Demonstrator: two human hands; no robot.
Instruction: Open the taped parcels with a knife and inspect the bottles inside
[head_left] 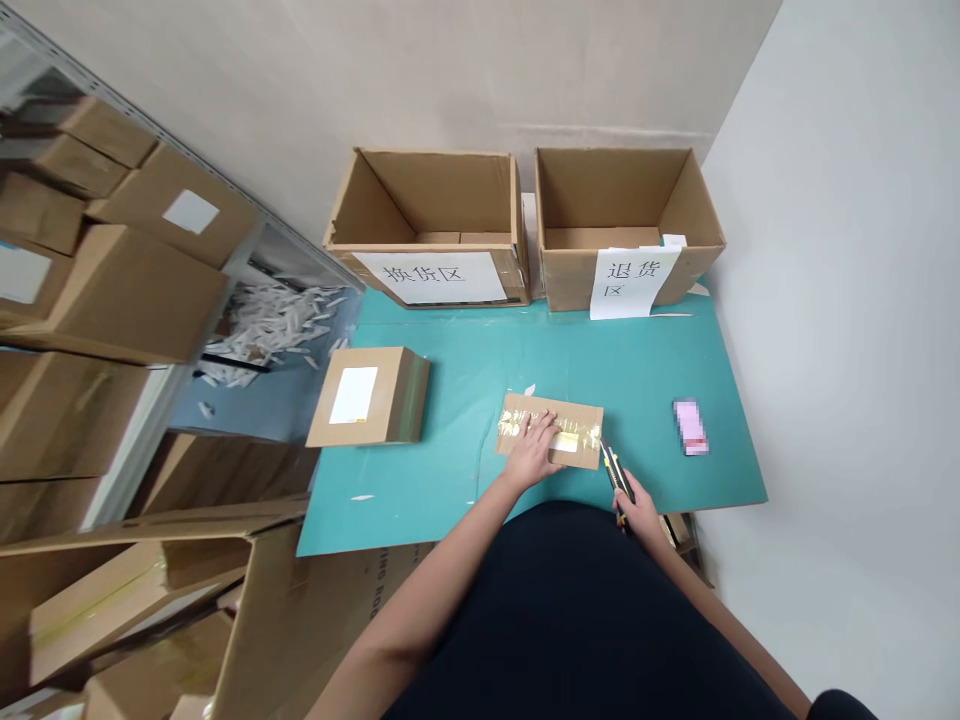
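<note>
A flat cardboard parcel [551, 420] lies on the teal mat [480, 500], with yellowish clear tape across its top and a pale label partly under my fingers. My left hand [531, 452] rests flat on the parcel, fingers spread. My right hand [636, 510] grips a black and yellow utility knife [616, 476], whose blade tip is at the parcel's right edge. A second taped carton [367, 398] with a white label sits to the left, apart from both hands.
Two open cardboard boxes [427, 200] [626, 205] with Chinese paper signs stand along the mat's far edge. A pink blurred phone [691, 427] lies at the right. Stacked cartons [112, 280] on shelving fill the left, above white scraps on the floor [270, 325].
</note>
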